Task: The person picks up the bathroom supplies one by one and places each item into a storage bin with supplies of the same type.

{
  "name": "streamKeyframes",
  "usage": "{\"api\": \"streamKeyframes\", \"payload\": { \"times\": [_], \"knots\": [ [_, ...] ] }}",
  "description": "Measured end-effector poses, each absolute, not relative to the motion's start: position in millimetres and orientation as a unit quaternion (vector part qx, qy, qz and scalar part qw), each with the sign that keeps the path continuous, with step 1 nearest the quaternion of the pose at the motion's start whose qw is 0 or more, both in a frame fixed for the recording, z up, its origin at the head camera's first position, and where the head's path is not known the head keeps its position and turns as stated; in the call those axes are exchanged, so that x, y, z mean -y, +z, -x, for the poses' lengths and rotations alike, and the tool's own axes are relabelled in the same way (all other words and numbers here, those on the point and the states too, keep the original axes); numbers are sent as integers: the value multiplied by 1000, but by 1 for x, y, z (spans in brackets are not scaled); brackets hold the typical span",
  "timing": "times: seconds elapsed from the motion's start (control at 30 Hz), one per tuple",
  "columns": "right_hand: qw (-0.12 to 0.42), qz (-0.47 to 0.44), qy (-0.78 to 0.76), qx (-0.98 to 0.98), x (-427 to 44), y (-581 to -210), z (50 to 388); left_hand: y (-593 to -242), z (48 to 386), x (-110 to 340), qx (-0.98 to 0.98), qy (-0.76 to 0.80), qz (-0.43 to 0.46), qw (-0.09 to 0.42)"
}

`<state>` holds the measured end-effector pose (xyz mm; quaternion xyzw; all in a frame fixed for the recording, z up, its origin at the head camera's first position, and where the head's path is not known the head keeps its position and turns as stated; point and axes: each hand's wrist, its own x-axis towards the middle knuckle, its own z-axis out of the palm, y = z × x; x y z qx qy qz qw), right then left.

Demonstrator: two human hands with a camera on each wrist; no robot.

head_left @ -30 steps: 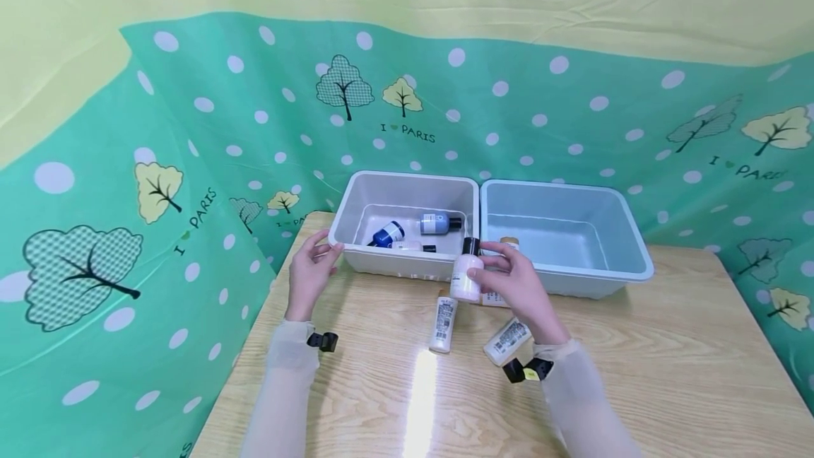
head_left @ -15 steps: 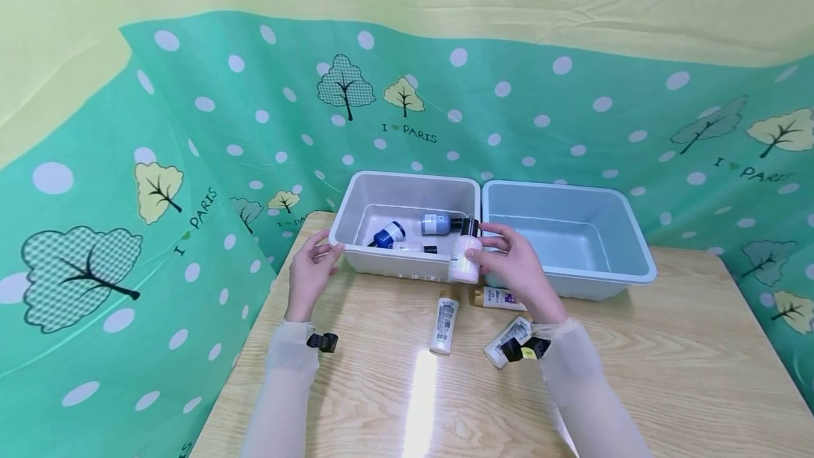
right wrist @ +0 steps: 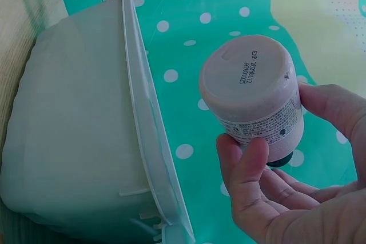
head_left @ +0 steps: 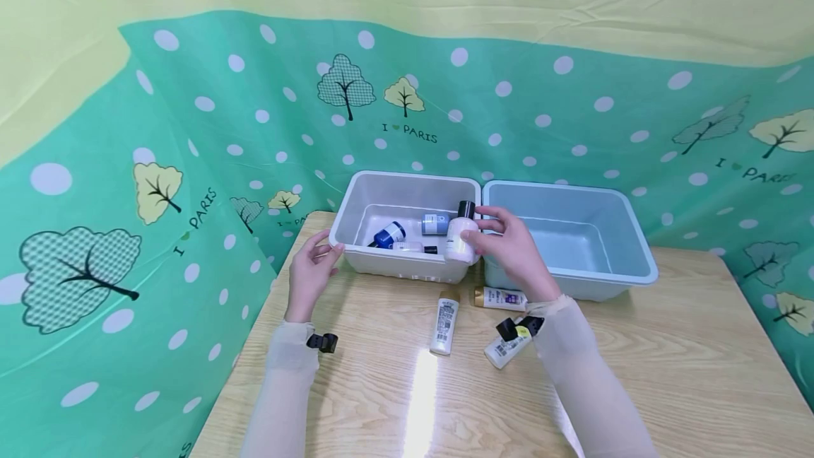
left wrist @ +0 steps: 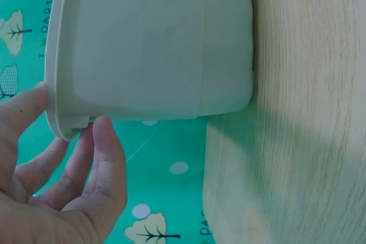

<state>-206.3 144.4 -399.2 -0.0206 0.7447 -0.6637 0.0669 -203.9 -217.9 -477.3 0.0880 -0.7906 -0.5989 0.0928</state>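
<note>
By the near right corner of the grey tub (head_left: 388, 265), the person's right hand (head_left: 514, 249) has a pale pink bottle (head_left: 459, 240) pinched round its body — black cap uppermost, the whole thing slightly tilted. From the right wrist I can see its underside, stamped with dark printing, clear of the tub's rim. The left hand (head_left: 309, 272) pinches that rim at the tub's near left corner.

Inside the grey tub three bottles lie down: a dark blue bottle (head_left: 389, 235) towards the left, a lighter blue bottle (head_left: 435, 224) farther back and to the right, partly covered by the held one, and a small pale bottle (head_left: 408, 247) along the near wall.

Just right of the grey tub sits a pale blue tub (head_left: 572, 287). In front of the grey tub, on the wooden table (head_left: 369, 380), lie a gold-capped white bottle (head_left: 444, 325), its cap towards the tub, a crosswise gold-capped container (head_left: 502, 298) to its right, and, farther from the tub, another white bottle (head_left: 504, 353) — partly hidden by the black wrist device (head_left: 507, 329). Behind the tub hangs a dotted green cloth (head_left: 540, 90).
</note>
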Motion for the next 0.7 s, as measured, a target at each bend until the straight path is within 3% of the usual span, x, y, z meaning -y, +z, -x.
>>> {"api": "streamKeyframes", "payload": {
  "times": [0.7],
  "knots": [
    [60,42,-638,-767,-123,-373,248,-476,203,219,788,-603,-82,93]
  ]
}}
